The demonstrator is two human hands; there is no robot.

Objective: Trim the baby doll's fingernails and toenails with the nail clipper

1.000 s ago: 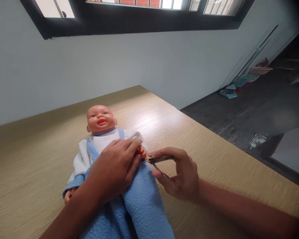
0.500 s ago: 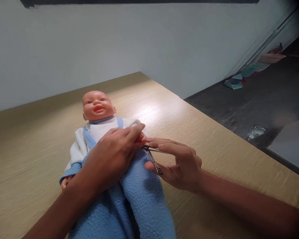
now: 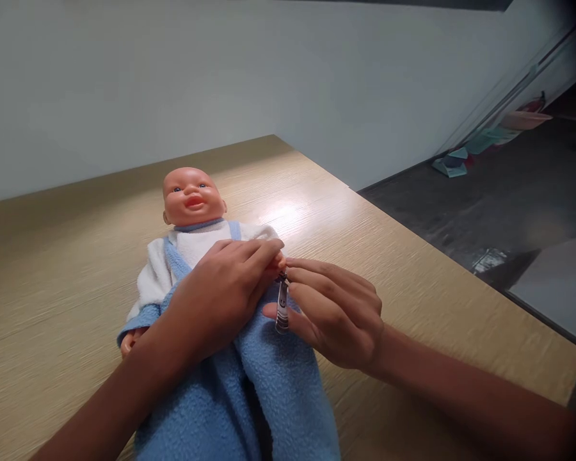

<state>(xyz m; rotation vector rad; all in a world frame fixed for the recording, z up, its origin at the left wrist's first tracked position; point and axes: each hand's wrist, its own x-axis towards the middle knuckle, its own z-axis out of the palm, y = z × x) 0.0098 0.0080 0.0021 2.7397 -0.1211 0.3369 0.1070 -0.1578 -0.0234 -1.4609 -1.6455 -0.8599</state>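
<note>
Fuzzy blue fleece trousers (image 3: 269, 390) cover the doll (image 3: 196, 256) lying on its back on the wood-grain tabletop (image 3: 413, 301). The left hand (image 3: 216, 301) pins the doll's small plastic hand, while the right hand (image 3: 336, 314) pinches slim metal nail clippers (image 3: 282, 307) against it. Beyond lie the smooth round head and a pale plain wall (image 3: 221, 77).

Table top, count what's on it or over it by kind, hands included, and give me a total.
Dolls: 1, the doll in blue fleece, lying on its back on the table.
Nail clippers: 1, the nail clipper at the doll's hand.
Hands: 2, the left hand on the doll, the right hand holding the nail clipper.
Total: 4.
</note>
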